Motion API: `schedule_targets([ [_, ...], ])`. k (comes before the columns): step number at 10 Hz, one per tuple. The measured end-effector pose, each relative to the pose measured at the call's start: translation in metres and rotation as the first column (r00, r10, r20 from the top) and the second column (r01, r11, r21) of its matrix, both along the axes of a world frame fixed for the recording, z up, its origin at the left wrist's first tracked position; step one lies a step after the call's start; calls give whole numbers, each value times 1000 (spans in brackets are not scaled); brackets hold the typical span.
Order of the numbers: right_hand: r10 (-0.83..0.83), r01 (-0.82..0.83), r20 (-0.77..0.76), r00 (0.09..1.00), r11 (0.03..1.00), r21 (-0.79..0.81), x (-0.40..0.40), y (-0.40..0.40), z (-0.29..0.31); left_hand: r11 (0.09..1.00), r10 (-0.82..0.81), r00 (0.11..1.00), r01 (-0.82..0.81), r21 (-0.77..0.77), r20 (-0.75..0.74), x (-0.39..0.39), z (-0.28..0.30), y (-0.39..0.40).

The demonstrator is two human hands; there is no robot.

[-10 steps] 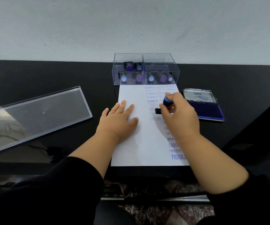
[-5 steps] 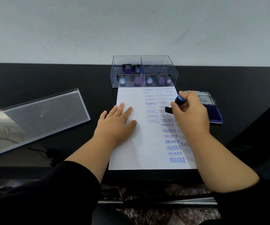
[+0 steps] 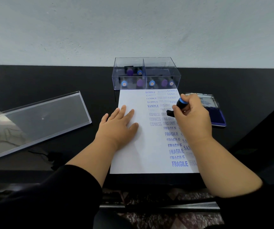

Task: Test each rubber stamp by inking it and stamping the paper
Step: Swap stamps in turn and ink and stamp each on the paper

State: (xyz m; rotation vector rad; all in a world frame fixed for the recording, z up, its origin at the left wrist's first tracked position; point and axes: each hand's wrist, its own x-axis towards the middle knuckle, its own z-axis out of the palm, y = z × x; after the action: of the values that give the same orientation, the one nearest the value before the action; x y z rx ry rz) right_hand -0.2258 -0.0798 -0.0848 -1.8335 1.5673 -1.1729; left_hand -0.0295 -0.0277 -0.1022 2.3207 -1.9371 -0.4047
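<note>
A white paper (image 3: 133, 156) lies on the black table, printed down its right half with blue words such as SAMPLE, FAX OUT, EXPRESS and FRAGILE. My left hand (image 3: 118, 128) rests flat on the sheet's left part with fingers spread. My right hand (image 3: 192, 119) grips a black rubber stamp with a blue knob (image 3: 180, 104), whose base sits on the paper near the right edge. The open blue ink pad (image 3: 215, 116) lies just right of the paper, partly behind that hand.
A clear plastic box (image 3: 147, 73) with a divider holds several blue- and purple-topped stamps at the paper's far end. Its clear lid (image 3: 34, 123) lies at the left, overhanging the table's front edge. A wall rises behind the table.
My right hand with the stamp has shifted right across the paper toward its right edge. More printed words show where the hand was. My left hand has stayed flat on the sheet.
</note>
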Motion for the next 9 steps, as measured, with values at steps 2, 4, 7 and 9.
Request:
schedule_targets([
  [2, 0, 0, -7, 1000, 1000, -2, 1, 0, 0, 1000, -1, 1000, 1, -1, 0, 0, -1, 0],
  [4, 11, -11, -14, 1000, 1000, -7, 0, 0, 2, 1000, -1, 1000, 1, 5, 0, 0, 1, 0],
  [7, -135, 129, -138, 981, 990, -49, -43, -14, 14, 1000, -4, 1000, 4, 2, 0, 1, 0, 0],
  [9, -204, 201, -197, 959, 979, -32, -62, -20, 7, 1000, -4, 1000, 4, 9, 12, 1, 0, -1],
])
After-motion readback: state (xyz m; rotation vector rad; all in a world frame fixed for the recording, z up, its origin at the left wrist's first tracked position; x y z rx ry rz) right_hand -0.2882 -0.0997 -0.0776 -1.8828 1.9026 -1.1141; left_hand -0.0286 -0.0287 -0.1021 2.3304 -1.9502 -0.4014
